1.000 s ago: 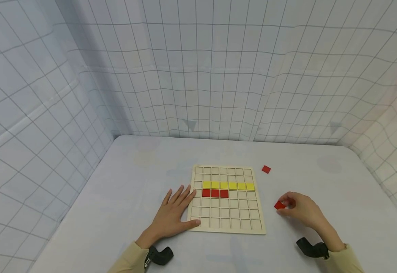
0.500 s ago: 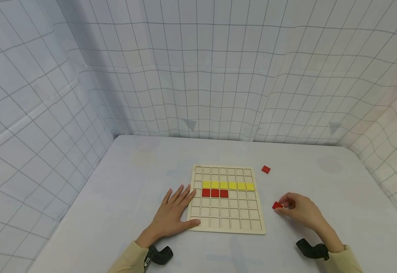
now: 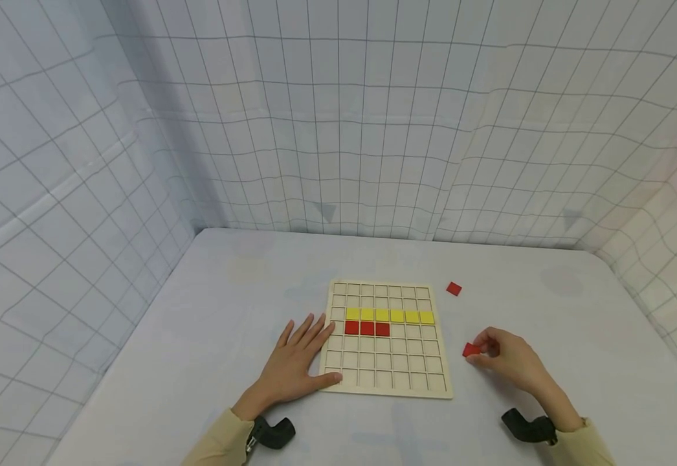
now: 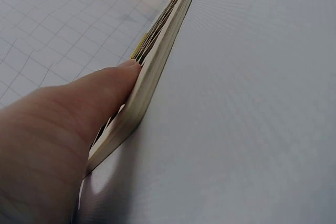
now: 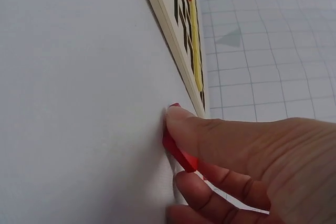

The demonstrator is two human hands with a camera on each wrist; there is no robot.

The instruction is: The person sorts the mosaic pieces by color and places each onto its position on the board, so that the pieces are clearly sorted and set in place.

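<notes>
A pale wooden grid board lies on the table with a row of yellow square tiles. Below that row, three red tiles sit side by side in the left part of the grid. My left hand lies flat with fingers spread, its fingertips and thumb resting on the board's left edge. To the right of the board, my right hand pinches a red square tile between thumb and fingers, tilted and close to the table. The curled fingers partly cover that tile.
One loose red tile lies on the white table beyond the board's upper right corner. White cloth walls with a dark grid stand behind the table and on both sides. A black wrist mount sits on each forearm.
The pinched red tile has shifted slightly left toward the board and turned a little in my right fingers. My left hand stays in place on the board.
</notes>
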